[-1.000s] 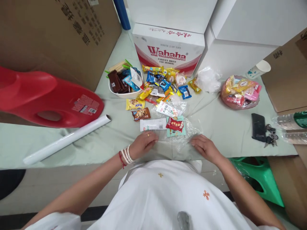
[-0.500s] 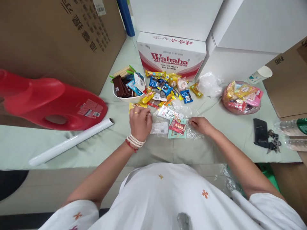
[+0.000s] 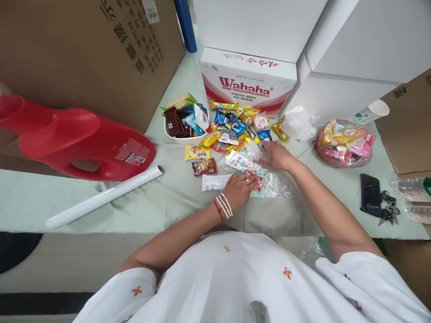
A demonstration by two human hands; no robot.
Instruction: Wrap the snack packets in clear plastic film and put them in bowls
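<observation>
My left hand (image 3: 239, 188), with bead bracelets on the wrist, rests with bent fingers closed on a red snack packet (image 3: 258, 183). The packet lies on a green card over a clear plastic bag (image 3: 278, 186). My right hand (image 3: 278, 155) reaches forward, fingers stretched flat, touching the edge of a pile of small wrapped snacks (image 3: 235, 128) beside a blue packet (image 3: 266, 134). A white long packet (image 3: 213, 182) and a cookie packet (image 3: 204, 167) lie just left of my left hand.
A white bowl (image 3: 183, 138) of snacks stands behind the pile, in front of a Wahaha box (image 3: 247, 85). A red jug (image 3: 84, 143) and a white roll (image 3: 104, 197) lie at left. At right are a pink snack bag (image 3: 345, 141), a paper cup (image 3: 372, 112), a phone (image 3: 368, 195) and keys (image 3: 389, 211).
My left hand moved from the cookie packets rightward onto the red packet. My right hand left the clear bag's edge and reached forward to the snack pile.
</observation>
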